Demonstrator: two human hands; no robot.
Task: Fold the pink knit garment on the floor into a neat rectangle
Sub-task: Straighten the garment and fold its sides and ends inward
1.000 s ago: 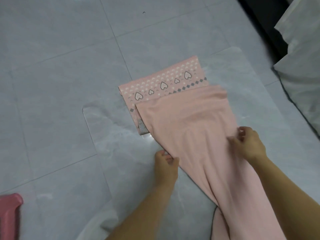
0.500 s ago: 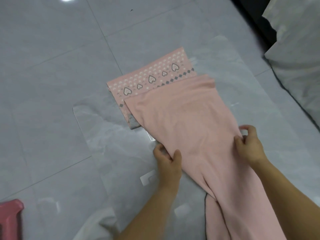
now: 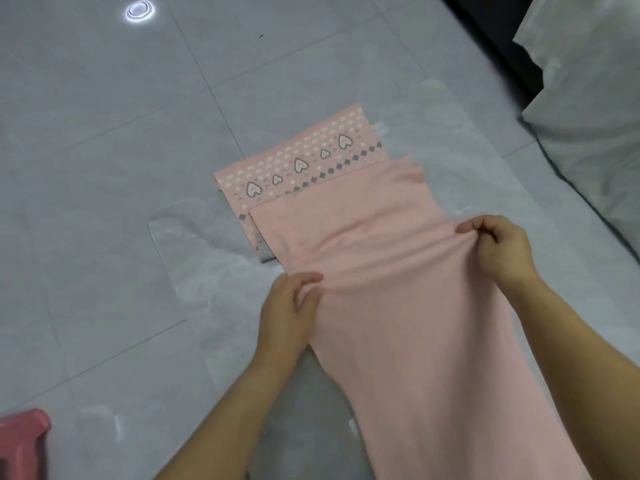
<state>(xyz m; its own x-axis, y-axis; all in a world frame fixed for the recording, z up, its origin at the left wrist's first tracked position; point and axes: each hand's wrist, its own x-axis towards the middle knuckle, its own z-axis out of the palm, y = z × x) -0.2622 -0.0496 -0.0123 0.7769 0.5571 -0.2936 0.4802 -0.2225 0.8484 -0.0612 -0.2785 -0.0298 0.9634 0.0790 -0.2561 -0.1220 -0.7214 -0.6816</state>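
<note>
fingers (image 3: pixel 304 292) pinch the pink knit garment (image 3: pixel 398 306), tips hidden.

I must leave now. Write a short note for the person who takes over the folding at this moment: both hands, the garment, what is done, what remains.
Left hand: pinching the left edge of the pink knit garment.
Right hand: pinching the right edge, fabric bunched between the two hands.
Garment: on the clear plastic sheet on the tiled floor. Far end lies flat; its heart-patterned band shows beyond the plain layer. Near end trails toward the person, out of frame.
Done: sides appear folded in, giving a long strip.
Left: probably carry the pinched section toward the patterned end, smooth it into a rectangle.
</note>
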